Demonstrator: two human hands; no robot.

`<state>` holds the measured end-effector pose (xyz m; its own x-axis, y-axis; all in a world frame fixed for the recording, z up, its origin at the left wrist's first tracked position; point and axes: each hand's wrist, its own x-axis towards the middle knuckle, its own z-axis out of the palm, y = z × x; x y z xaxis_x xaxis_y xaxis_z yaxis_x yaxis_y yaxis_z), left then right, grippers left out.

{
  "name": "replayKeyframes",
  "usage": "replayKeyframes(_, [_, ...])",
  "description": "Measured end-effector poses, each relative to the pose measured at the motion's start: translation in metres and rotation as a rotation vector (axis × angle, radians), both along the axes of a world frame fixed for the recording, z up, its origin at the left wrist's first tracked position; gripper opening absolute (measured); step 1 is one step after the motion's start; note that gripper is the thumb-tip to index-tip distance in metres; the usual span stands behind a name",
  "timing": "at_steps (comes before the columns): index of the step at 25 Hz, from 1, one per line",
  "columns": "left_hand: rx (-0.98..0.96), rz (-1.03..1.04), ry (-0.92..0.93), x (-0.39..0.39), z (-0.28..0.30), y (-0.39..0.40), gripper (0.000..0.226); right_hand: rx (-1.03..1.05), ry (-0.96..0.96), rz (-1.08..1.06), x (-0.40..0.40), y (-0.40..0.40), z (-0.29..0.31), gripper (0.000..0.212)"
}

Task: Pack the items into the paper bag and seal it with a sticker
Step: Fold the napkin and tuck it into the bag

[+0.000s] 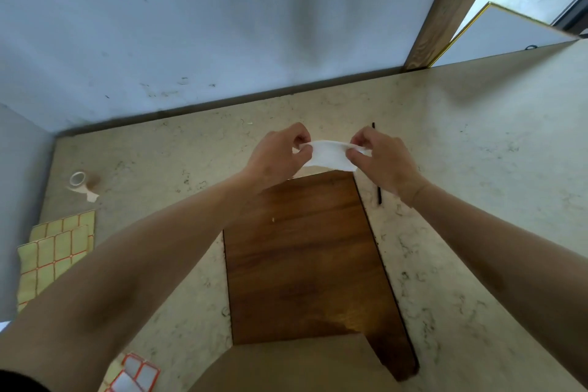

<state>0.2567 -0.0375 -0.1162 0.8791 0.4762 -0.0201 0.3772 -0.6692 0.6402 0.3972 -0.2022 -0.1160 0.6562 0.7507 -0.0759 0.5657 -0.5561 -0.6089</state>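
Head view: both hands — left hand (280,153), right hand (380,159) — are pinching a white bag (331,156) tight; packing and sticker sheets (54,251) are waiting.

A pale, speckled stone surface (477,143) meets a plain white wall (206,25) at the back. A dark wood panel (302,248) lies flat in the surface. 1 wooden post (445,9) leans up at the right, beside a white board (502,32). Soft daylight falls across everything.
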Motion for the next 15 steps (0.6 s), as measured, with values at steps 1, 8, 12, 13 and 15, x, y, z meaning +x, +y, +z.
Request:
replayKeyframes(1, [-0.038, 0.015, -0.025, -0.007, 0.012, -0.003, 0.009, 0.034, 0.027, -0.005, -0.007, -0.004, 0.013, 0.012])
replayKeyframes(8, [-0.225, 0.130, -0.249, -0.075, 0.118, -0.056, 0.005, 0.388, 0.420, -0.063, -0.076, -0.058, 0.120, 0.018])
replayKeyframes(12, [-0.300, 0.182, -0.370, -0.114, 0.166, -0.095, 0.003, 0.510, 0.593, 0.010, -0.127, -0.086, 0.169, 0.034])
replayKeyframes(13, [-0.315, 0.200, -0.395, -0.123, 0.174, -0.106, 0.003, 0.521, 0.583, 0.020, -0.137, -0.091, 0.177, 0.035])
replayKeyframes(15, [-0.319, 0.234, -0.426, -0.140, 0.187, -0.124, 0.004, 0.544, 0.555, 0.016, -0.155, -0.100, 0.190, 0.033])
